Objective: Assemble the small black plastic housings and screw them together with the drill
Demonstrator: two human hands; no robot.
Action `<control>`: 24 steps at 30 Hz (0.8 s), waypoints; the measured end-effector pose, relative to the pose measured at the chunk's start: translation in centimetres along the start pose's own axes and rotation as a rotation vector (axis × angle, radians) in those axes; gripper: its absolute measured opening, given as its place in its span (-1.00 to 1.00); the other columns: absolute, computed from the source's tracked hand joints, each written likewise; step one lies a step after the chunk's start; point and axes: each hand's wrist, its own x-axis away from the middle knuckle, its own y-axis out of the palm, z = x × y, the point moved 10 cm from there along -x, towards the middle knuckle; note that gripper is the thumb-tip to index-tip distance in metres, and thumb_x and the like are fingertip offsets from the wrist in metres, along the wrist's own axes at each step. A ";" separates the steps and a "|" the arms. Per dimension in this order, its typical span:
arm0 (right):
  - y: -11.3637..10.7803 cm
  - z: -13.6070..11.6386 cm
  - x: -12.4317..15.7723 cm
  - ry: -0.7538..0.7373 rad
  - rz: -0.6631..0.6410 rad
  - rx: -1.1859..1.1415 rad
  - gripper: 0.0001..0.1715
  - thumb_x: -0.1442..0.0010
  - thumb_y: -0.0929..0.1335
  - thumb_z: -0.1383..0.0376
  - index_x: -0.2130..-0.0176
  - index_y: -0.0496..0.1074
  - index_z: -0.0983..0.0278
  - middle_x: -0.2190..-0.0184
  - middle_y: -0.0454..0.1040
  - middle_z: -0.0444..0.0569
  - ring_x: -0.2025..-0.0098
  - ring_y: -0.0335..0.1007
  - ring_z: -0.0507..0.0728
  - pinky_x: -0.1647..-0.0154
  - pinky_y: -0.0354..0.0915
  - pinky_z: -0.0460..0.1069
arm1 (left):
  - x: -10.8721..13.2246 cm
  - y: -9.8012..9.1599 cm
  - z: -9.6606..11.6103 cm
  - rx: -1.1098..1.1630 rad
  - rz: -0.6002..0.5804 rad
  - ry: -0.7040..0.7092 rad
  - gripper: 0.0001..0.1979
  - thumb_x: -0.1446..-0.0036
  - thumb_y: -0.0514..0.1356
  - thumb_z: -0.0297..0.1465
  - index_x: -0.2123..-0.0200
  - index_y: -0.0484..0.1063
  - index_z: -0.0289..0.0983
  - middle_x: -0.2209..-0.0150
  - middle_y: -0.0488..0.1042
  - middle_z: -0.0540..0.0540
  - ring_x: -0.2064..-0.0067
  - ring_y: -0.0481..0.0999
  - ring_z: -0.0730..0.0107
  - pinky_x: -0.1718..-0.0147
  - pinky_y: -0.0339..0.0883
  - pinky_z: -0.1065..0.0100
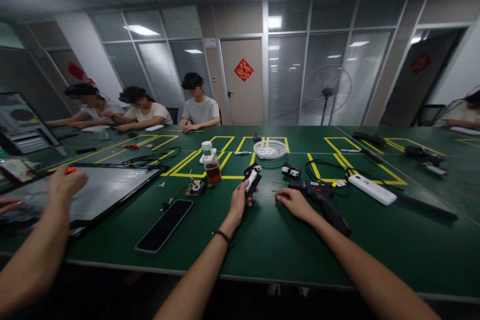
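Observation:
My left hand (240, 200), with a dark beaded bracelet on its wrist, is wrapped round a small black and white device (252, 181) near the middle of the green table (240, 245). To its right, my right hand (293, 201) is low over the tabletop, thumb and forefinger pinched together. Anything between those fingertips is too small to name. A black power drill (325, 200) lies just beyond and right of that hand, its thin bit pointing left. Another black and white part (291, 170) rests behind the drill's tip.
A phone (165, 225), a small motor-like part (195, 187) and a bottle of amber liquid (212, 167) stand or lie left. Behind is a white basket (270, 149); right, a white power strip (372, 189). A co-worker's arm (48, 230) reaches over a panel (108, 190) at left.

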 end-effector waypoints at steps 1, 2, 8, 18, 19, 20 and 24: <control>0.1 1.0 -0.1 0.074 0.010 -0.153 -0.76 -0.18 0.36 0.24 0.19 0.51 0.32 0.40 0.52 -0.03 0.40 0.41 0.08 0.33 0.32 -0.03 | -0.1 0.0 -0.1 0.004 -0.006 -0.006 -0.54 -0.08 0.19 -0.11 0.13 0.43 -0.39 0.36 0.52 -0.16 0.59 0.34 0.55 0.70 0.21 0.54; 0.4 2.0 -0.2 0.144 0.020 -0.316 -0.74 -0.14 0.39 0.24 0.17 0.50 0.33 0.43 0.52 -0.05 0.44 0.41 0.07 0.38 0.32 -0.04 | -0.1 0.1 -0.2 0.008 -0.012 -0.018 -0.56 -0.06 0.23 -0.14 0.13 0.43 -0.38 0.35 0.51 -0.16 0.58 0.35 0.56 0.69 0.24 0.54; 1.4 4.4 -0.3 0.327 0.071 -0.781 -0.66 -0.07 0.46 0.30 0.13 0.48 0.36 0.35 0.55 0.05 0.38 0.46 0.07 0.31 0.41 -0.03 | -0.4 0.6 -1.1 0.071 -0.021 -0.099 -0.57 0.05 0.38 -0.31 0.11 0.43 -0.36 0.39 0.44 -0.08 0.53 0.38 0.56 0.45 0.52 0.37; 1.6 4.3 -0.1 0.372 0.044 -0.980 -0.80 -0.07 0.45 0.36 0.25 0.53 0.41 0.33 0.56 0.10 0.32 0.48 0.08 0.14 0.42 0.03 | 0.2 3.3 -2.5 0.360 -0.157 -0.273 -0.68 -0.12 0.26 -0.33 0.10 0.37 -0.39 0.14 0.51 -0.28 0.46 0.47 0.55 0.16 0.51 0.26; 1.5 4.3 0.0 0.375 0.044 -0.995 -0.80 -0.07 0.45 0.37 0.24 0.53 0.41 0.32 0.56 0.10 0.32 0.48 0.08 0.12 0.41 0.03 | 0.2 3.5 -2.7 0.387 -0.151 -0.300 -0.69 -0.12 0.25 -0.33 0.12 0.36 -0.39 0.14 0.51 -0.30 0.44 0.49 0.52 0.15 0.51 0.26; 1.4 4.2 0.0 0.377 0.046 -1.009 -0.80 -0.08 0.45 0.37 0.24 0.53 0.41 0.32 0.56 0.10 0.32 0.49 0.08 0.11 0.41 0.04 | 0.2 3.7 -2.9 0.405 -0.146 -0.322 -0.70 -0.12 0.25 -0.34 0.12 0.35 -0.38 0.14 0.51 -0.31 0.43 0.51 0.50 0.15 0.50 0.26; 1.0 4.2 0.0 0.381 0.055 -1.064 -0.77 -0.08 0.44 0.42 0.19 0.52 0.42 0.30 0.57 0.12 0.30 0.50 0.09 0.06 0.39 0.06 | 0.3 4.7 -3.4 0.396 -0.171 -0.374 -0.69 -0.10 0.25 -0.34 0.12 0.34 -0.37 0.16 0.51 -0.29 0.41 0.53 0.45 0.15 0.51 0.23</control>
